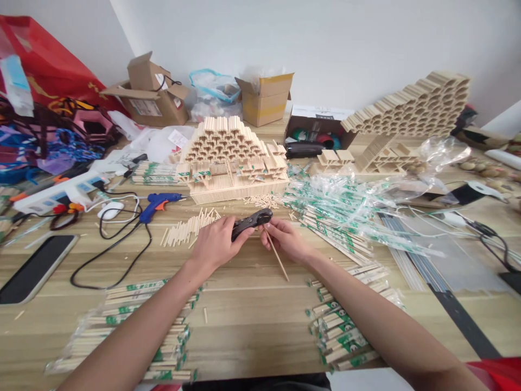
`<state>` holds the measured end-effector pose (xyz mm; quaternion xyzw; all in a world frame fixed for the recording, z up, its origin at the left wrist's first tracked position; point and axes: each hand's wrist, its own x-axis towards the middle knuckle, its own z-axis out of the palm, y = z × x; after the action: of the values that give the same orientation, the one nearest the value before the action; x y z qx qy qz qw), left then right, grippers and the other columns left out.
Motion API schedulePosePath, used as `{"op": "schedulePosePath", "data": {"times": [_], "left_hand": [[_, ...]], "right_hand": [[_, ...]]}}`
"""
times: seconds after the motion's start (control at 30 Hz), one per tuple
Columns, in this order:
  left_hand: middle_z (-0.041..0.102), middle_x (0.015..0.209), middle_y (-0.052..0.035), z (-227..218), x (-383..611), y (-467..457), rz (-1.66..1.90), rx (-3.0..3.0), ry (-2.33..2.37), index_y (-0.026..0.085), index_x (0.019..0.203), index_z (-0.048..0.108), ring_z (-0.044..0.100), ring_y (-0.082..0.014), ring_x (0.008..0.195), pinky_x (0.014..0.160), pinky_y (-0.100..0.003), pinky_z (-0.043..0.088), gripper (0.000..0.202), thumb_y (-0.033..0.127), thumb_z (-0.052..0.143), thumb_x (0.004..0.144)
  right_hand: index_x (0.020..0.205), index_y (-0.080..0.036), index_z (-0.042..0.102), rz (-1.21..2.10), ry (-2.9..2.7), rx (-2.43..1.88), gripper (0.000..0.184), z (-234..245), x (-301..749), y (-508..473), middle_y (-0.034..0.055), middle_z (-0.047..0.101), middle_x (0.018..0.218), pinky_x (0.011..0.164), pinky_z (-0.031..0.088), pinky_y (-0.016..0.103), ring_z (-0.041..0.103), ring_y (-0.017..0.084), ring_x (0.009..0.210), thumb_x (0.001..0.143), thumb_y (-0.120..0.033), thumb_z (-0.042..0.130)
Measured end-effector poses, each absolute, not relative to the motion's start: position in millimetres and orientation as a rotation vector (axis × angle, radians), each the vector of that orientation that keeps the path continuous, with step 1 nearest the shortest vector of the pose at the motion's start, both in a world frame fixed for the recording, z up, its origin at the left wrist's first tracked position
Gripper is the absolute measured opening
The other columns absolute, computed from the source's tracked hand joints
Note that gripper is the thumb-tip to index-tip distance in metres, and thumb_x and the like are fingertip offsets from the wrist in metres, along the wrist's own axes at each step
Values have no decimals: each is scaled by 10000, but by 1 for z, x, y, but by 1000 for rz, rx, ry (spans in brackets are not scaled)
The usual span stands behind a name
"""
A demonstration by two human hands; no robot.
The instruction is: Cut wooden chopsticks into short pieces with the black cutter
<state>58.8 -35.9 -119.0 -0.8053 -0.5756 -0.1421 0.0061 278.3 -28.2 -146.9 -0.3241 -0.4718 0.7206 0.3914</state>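
My left hand is closed around a black hand cutter, its head pointing right. Between the fingers of my right hand is a thin wooden chopstick, slanting down toward me, its upper end at the cutter's head. Whether the blades touch the wood is hidden. Short cut stick pieces lie left of the cutter, with smaller bits behind it. Wrapped chopsticks lie under my left forearm, and another stack is by my right forearm.
Behind my hands stands a stick-built model; a larger honeycomb piece rises at the back right. A blue glue gun with a looping black cord, a phone and a power strip lie left. Empty plastic wrappers spread to the right.
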Motion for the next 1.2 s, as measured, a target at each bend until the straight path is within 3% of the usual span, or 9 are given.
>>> {"op": "schedulePosePath", "data": {"times": [0.3, 0.57, 0.7, 0.83, 1.03, 1.2], "left_hand": [[697, 760, -83, -116, 59, -37, -442, -2543, -1887, 202, 842, 620, 661, -257, 670, 572, -319, 289, 600, 715, 341, 984], [571, 531, -6, -120, 55, -28, -1188, -2640, -2232, 211, 634, 567, 553, -165, 533, 573, -289, 358, 624, 683, 368, 990], [524, 489, 19, -127, 53, -24, -1553, -2654, -2422, 209, 670, 594, 479, -135, 437, 466, -265, 336, 593, 702, 430, 955], [497, 494, 49, -129, 53, -23, -1752, -2701, -2522, 208, 698, 572, 424, -100, 384, 400, -241, 305, 471, 645, 656, 853], [587, 549, 18, -124, 53, -22, -1989, -2755, -2585, 184, 756, 616, 424, -82, 357, 362, -229, 289, 388, 546, 748, 801], [684, 677, -28, -124, 49, -17, -2428, -2515, -2509, 155, 834, 666, 482, -84, 401, 393, -235, 356, 331, 454, 788, 765]], "right_hand": [[946, -215, 642, 1830, -1190, -823, 423, -142, 277, -30, -23, 646, 685, 644, 435, 299, 542, 144, 608, 848, -612, 750], [952, -207, 647, 1794, -1172, -872, 395, -139, 278, -31, 19, 739, 816, 708, 473, 286, 609, 147, 708, 878, -585, 737], [1009, -226, 628, 1769, -1127, -854, 368, -138, 277, -30, 10, 736, 919, 595, 454, 252, 610, 120, 659, 850, -516, 790], [1103, -245, 611, 1712, -1077, -836, 449, -141, 277, -27, -1, 734, 909, 597, 507, 259, 691, 147, 702, 789, -456, 854], [945, -234, 570, 1437, -928, -960, 457, -148, 281, -20, 33, 780, 920, 714, 606, 307, 758, 206, 878, 736, -487, 887], [909, -237, 505, 1180, -887, -1058, 495, -153, 283, -16, 27, 757, 827, 653, 613, 324, 769, 231, 845, 747, -537, 865]]}}
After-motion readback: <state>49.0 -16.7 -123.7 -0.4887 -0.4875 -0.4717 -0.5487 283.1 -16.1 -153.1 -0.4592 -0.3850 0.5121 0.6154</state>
